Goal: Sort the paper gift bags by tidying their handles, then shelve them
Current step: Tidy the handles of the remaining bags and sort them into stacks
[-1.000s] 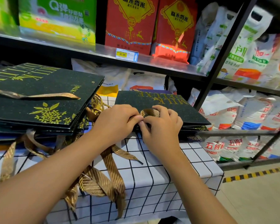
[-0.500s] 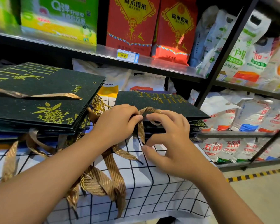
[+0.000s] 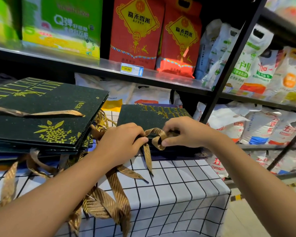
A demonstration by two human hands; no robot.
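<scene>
Both hands are working the gold ribbon handle (image 3: pixel 156 138) of the top gift bag (image 3: pixel 154 117), which is lying flat on the small stack near the table's (image 3: pixel 186 185) right back corner, by the shelf upright. A sec ago the right hand (image 3: pixel 183 132) was spread lower down w/ the ribbon draped loose – now it's lifted onto the bag and is pinching a formed loop, fingers curled round it. The left hand (image 3: pixel 121 142) is pinching the ribbon's other side at the bag's near edge; one tail is hanging down onto the checked cloth. So the handle is getting knotted/looped, prob. nearly tidy – shelving not started. The bigger stack (image 3: pixel 41 113) at the table's left back is waiting, its ribbons (image 3: pixel 109 202) spilling over the front edge.
</scene>
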